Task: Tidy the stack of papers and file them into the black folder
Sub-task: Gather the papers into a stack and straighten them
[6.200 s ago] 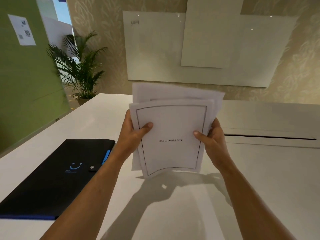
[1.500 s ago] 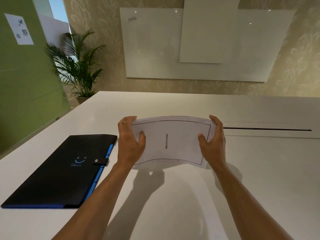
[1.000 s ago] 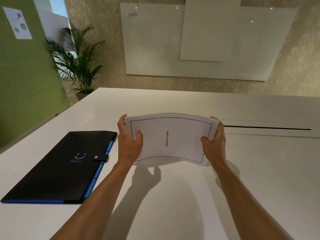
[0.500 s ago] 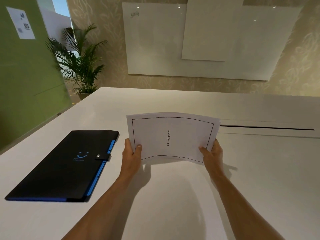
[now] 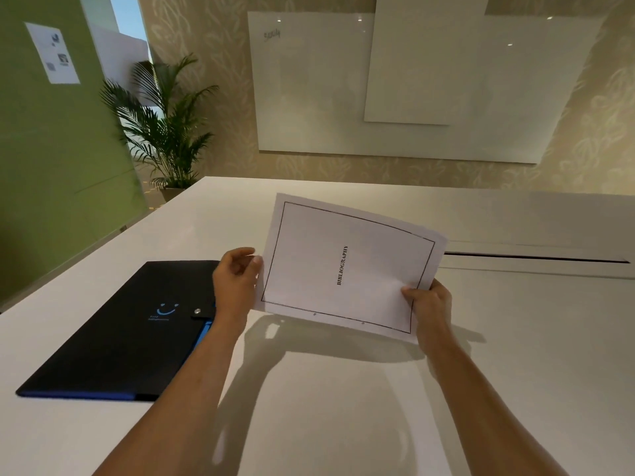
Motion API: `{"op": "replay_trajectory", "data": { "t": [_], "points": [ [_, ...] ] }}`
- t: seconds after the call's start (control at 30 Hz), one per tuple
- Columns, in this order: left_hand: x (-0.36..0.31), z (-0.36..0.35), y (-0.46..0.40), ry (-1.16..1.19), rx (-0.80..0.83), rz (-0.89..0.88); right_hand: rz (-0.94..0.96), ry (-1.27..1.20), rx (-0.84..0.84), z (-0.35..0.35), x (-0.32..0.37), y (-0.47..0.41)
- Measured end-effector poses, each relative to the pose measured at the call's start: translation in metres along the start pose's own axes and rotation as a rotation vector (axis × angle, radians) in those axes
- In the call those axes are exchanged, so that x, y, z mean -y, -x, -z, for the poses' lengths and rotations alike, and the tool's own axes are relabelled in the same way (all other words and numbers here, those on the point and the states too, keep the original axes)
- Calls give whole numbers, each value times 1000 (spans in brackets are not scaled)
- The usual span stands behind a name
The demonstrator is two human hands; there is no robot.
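The stack of papers (image 5: 347, 266) is squared up, turned sideways and tilted above the white table, with a bordered "BIBLIOGRAPHY" page on top. My right hand (image 5: 427, 298) pinches its lower right corner. My left hand (image 5: 237, 280) hovers at the stack's left edge, fingers loosely curled, fingertips just beside the paper and not around it. The black folder (image 5: 120, 331) lies flat on the table to the left, under my left forearm. It has a blue edge, a blue smile logo, and its snap tab fastened.
The white table (image 5: 343, 407) stretches ahead, with a long cable slot (image 5: 536, 257) at the right behind the papers. A potted palm (image 5: 165, 132) stands beyond the far left corner. Glass boards (image 5: 412, 84) hang on the back wall.
My left hand has let go of the stack's lower left corner and moved up along its left edge. The stack has tilted, its left side raised, held by my right hand alone.
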State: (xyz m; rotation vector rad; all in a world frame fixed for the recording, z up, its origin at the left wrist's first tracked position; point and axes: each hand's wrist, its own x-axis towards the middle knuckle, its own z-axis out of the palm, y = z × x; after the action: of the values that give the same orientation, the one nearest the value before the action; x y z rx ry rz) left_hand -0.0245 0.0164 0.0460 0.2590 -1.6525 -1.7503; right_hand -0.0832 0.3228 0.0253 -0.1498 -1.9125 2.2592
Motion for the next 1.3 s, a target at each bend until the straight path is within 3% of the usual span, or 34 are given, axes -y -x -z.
{"op": "replay_trajectory", "data": {
  "t": [0.1, 0.17, 0.3, 0.43, 0.63, 0.77, 0.87, 1.0, 1.1, 1.17, 1.3],
  "points": [
    [3, 4, 5, 440, -55, 293, -103, -144, -86, -5, -4, 0],
    [8, -2, 20, 586, -3, 410, -165, -209, -136, -12, -9, 2],
    [3, -40, 60, 612, 184, 440, -291, -267, -166, -30, -20, 9],
    [-10, -69, 71, 672, 192, 417, -393, -301, -176, -49, -33, 30],
    [-25, -89, 62, 282, -84, 302, -466, -394, -126, -72, -42, 56],
    [-33, -84, 53, 169, -70, 177, -457, -466, -120, -79, -36, 62],
    [-37, -76, 42, 171, -16, 132, -518, -667, 29, -74, -31, 63],
    [-50, -60, 26, 80, 76, 50, -379, -445, -59, -64, -18, 53],
    [-59, -49, 17, 36, 182, -13, -141, -146, -121, -52, -2, 45],
    [-63, -45, 15, 26, 253, -33, 28, -78, -38, -45, 11, 40],
    [-70, -44, 17, 22, 334, -47, 195, 17, 249, -45, 46, 30]
  ]
}}
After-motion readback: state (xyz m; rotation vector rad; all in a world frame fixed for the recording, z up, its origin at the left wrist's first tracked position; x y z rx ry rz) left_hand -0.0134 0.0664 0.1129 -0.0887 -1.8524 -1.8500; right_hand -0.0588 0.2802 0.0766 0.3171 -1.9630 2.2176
